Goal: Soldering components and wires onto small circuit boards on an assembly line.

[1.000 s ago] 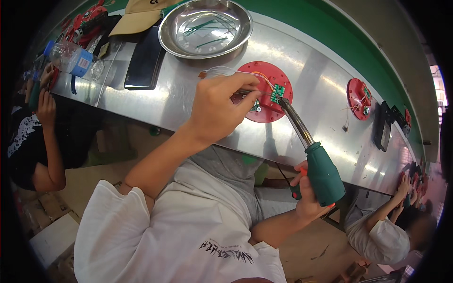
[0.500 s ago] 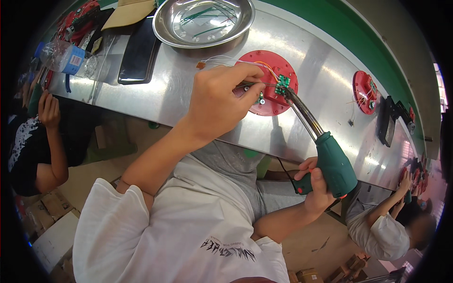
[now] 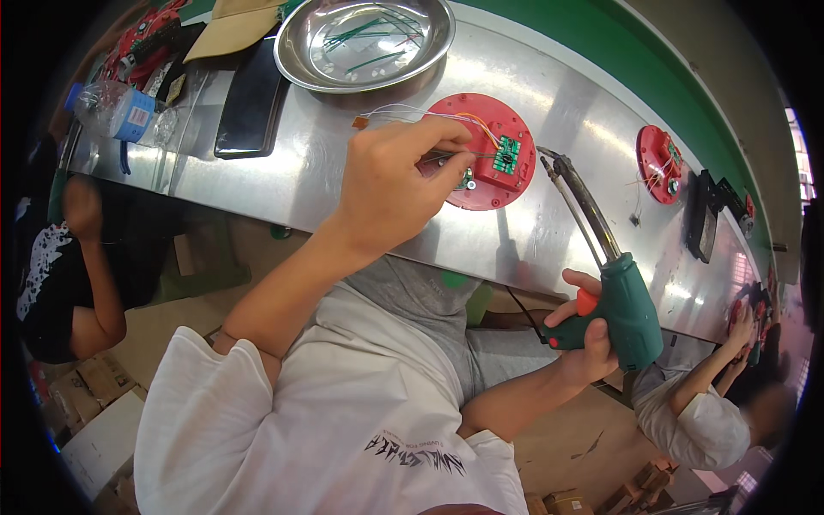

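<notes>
Green board (image 3: 506,157) sitting on red disc (image 3: 513,129) | left hand (image 3: 396,176) pinching thin wire (image 3: 485,155) above disc | right hand (image 3: 594,350) gripping soldering gun (image 3: 633,307), tip (image 3: 561,163) hovering just right of disc | steady wire likely helping

The left hand (image 3: 396,176) covers the nine-o'clock side of the red disc (image 3: 487,181); the slim piece (image 3: 485,155) it pinches, perhaps wire, is too thin to tell. The green soldering gun (image 3: 633,313) partly hides the right hand (image 3: 590,359). The steel bowl (image 3: 302,41) is cropped at twelve; a co-worker's hand (image 3: 83,207) blurs at nine.
</notes>
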Available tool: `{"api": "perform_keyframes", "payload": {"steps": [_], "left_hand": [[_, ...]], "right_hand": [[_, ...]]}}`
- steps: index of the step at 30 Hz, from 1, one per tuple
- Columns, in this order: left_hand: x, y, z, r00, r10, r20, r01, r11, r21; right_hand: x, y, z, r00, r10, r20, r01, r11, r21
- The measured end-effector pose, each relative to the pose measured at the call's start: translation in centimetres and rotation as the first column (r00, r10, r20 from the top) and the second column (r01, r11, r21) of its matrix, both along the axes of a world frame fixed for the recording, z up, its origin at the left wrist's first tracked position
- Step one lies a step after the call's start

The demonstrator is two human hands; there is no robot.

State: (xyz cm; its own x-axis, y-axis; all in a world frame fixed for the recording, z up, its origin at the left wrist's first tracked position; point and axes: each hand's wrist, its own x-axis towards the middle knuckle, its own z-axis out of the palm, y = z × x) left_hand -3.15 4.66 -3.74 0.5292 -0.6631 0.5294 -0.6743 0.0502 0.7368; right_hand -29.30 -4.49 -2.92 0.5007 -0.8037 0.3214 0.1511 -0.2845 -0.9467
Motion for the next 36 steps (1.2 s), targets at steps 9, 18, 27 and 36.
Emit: {"api": "perform_keyframes", "payload": {"steps": [9, 18, 27, 36], "left_hand": [[-0.2, 0.0, 0.4, 0.999, 0.008, -0.043, -0.007, 0.999, 0.037], [-0.7, -0.1, 0.7, 0.999, 0.009, -0.051, -0.008, 1.0, 0.017], [2.3, -2.3, 7.7, 0.837, -0.244, 0.489, 0.191, 0.969, 0.158], [3.9, -15.8, 7.1, 0.585, -0.572, 0.575, 0.218, 0.794, 0.568]], "right_hand": [[0.2, -0.8, -0.7, 0.99, -0.099, 0.101, 0.094, 0.995, 0.045], [-0.5, -2.2, -0.9, 0.956, -0.232, 0.182, 0.225, 0.973, 0.058], [-1.0, -4.3, -1.7, 0.88, -0.365, 0.303, 0.271, 0.911, 0.311], [0.3, -3.8, -1.0, 0.731, -0.627, 0.268, 0.504, 0.762, 0.407]]}}
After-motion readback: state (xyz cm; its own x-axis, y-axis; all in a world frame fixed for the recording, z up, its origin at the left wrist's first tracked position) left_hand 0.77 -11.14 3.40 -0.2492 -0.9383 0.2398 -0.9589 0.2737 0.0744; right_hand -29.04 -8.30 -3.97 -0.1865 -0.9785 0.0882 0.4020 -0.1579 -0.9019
